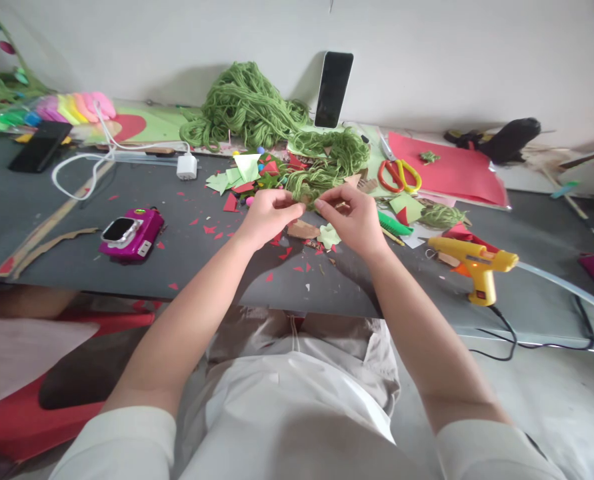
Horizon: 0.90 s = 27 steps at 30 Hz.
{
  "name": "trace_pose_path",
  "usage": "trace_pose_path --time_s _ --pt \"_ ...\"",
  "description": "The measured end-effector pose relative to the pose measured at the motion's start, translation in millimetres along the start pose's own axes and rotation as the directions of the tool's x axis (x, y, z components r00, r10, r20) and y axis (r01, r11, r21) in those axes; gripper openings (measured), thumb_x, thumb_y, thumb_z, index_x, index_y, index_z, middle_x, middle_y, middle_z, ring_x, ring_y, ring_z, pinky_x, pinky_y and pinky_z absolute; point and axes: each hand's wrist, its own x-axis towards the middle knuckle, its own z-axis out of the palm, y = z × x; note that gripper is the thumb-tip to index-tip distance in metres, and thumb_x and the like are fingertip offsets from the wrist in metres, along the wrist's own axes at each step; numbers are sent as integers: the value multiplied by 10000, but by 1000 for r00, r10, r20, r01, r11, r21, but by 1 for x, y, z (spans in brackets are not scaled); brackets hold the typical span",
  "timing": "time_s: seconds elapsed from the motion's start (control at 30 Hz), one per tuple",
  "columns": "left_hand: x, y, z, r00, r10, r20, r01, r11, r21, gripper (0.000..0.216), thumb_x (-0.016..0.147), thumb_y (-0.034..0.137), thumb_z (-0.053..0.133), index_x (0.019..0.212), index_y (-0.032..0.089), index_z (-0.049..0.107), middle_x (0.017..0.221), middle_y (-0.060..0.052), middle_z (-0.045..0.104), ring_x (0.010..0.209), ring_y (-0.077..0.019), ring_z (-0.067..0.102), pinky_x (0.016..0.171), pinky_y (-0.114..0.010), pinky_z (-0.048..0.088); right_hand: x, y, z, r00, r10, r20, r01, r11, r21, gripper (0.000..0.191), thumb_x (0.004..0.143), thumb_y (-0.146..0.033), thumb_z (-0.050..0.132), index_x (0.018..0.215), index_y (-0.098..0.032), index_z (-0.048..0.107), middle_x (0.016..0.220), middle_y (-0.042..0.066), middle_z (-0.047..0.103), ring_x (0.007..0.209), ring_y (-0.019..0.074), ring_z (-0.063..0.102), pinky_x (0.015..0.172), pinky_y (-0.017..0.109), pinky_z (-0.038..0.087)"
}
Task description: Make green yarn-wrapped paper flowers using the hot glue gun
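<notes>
Both hands meet over the middle of the dark table. My left hand [271, 217] is closed in a pinch, its thumb and fingertips at the near end of some green yarn [321, 175]. Facing it, my right hand [353, 219] pinches at the same yarn from the other side, a small gap between the two sets of fingertips. The exact strand in the fingers is too small to make out clearly. Below the hands lie a brown cardboard piece [304, 230] and a pale green paper flower [329, 236]. A large heap of green yarn [249, 103] rests behind, against the wall.
Yellow glue gun [477, 260] and its cord lie at right. Scissors [399, 177] rest beside red paper [457, 170]. A phone [333, 90] leans on the wall. At left are a purple device [131, 235], a white charger [187, 167] and a dark phone [41, 147]. Paper scraps surround the hands.
</notes>
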Motion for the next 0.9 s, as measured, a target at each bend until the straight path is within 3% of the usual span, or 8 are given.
trace_pose_path --time_s 0.23,0.53,0.73,0.9 --pt "2 -5 0 998 -6 67 7 1000 -17 85 772 230 732 788 147 740 652 -20 641 577 -122 557 582 -281 435 0 2 0 1000 -18 -8 18 999 39 154 834 -323 771 774 -210 684 1062 73 737 987 214 701 778 363 614" --pt "0 -3 -1 993 -23 113 30 998 -54 141 764 280 775 746 151 724 658 -22 644 608 -128 571 617 -289 456 1 6 2 999 40 -11 -39 996 76 155 790 -304 788 754 -204 675 841 45 748 707 171 684 670 345 586" --pt "0 -1 -2 992 -27 125 45 989 -142 192 729 293 822 696 161 687 643 1 606 614 -119 557 610 -277 436 2 3 1 998 39 -56 -34 996 80 142 789 -285 785 738 -207 677 785 27 736 670 157 663 639 329 566" --pt "-1 -1 2 992 -23 122 37 993 -113 205 756 291 805 687 160 663 647 -2 592 603 -108 525 592 -274 401 0 1 5 996 70 -53 -65 993 103 139 780 -301 799 743 -204 706 773 30 748 664 157 669 620 320 559"
